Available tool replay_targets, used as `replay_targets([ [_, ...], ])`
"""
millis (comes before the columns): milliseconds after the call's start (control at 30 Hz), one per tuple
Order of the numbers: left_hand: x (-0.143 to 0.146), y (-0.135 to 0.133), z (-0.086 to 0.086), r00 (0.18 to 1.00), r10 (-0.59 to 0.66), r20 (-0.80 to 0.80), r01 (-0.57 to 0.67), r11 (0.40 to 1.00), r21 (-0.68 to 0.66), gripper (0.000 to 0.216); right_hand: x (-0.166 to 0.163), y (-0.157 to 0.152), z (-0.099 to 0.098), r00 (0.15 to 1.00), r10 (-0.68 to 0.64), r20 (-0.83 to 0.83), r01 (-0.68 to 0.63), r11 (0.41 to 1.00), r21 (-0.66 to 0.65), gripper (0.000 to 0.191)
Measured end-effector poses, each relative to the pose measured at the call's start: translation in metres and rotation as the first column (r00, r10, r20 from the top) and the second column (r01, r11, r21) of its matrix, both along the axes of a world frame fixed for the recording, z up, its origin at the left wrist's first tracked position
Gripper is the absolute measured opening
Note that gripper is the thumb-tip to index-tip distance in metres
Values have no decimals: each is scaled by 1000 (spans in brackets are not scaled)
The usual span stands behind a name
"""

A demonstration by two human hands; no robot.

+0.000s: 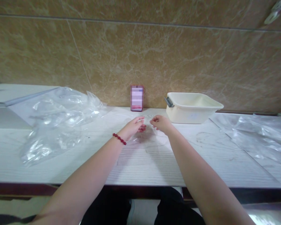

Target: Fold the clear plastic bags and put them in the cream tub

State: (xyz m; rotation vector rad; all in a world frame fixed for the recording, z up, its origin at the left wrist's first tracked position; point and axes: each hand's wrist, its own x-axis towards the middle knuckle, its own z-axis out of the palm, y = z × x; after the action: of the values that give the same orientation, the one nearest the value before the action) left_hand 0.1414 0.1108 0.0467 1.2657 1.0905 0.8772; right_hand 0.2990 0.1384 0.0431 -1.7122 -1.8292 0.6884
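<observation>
My left hand (pixel 134 127), with a red bead bracelet at the wrist, and my right hand (pixel 161 122) meet over the middle of the white table (pixel 140 168). Both pinch the top edge of a thin clear plastic bag (pixel 152 145) that lies flat on the table below them. The bag is nearly see-through and its outline is faint. The fingers of each hand are curled together on the plastic.
A heap of crumpled clear plastic bags (pixel 61 118) lies at the left. A cream plastic tub (pixel 192 107) stands at the back right, a small pink box (pixel 137 98) against the tiled wall. More clear plastic (pixel 259 134) covers the right side.
</observation>
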Motion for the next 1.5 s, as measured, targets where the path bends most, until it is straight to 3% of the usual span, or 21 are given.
replay_targets([
  [200,3,-2,-5,996,-63,63,61,998,32,32,-4,-2,-2,999,31,-9,-31,1000,0,17],
  [333,4,1,-8,997,-57,54,53,996,73,30,-7,-5,-1,997,59,46,-62,996,66,16],
  [633,0,9,-26,990,-120,-72,134,959,249,35,-11,-5,-4,995,102,22,-104,993,64,13],
  [800,0,10,-28,986,-129,-103,154,945,289,37,-13,-4,-6,991,128,-35,-127,991,35,13],
  [1233,-1,16,-32,965,13,-261,87,926,366,28,-16,-9,-3,981,131,-140,-136,990,-24,11],
  [1400,-4,14,-26,864,166,-476,94,875,476,25,-15,-4,-5,979,119,-166,-125,992,-23,13],
  [1500,-7,14,-25,789,238,-566,152,817,556,17,-8,-5,3,996,88,-30,-87,995,42,15],
])
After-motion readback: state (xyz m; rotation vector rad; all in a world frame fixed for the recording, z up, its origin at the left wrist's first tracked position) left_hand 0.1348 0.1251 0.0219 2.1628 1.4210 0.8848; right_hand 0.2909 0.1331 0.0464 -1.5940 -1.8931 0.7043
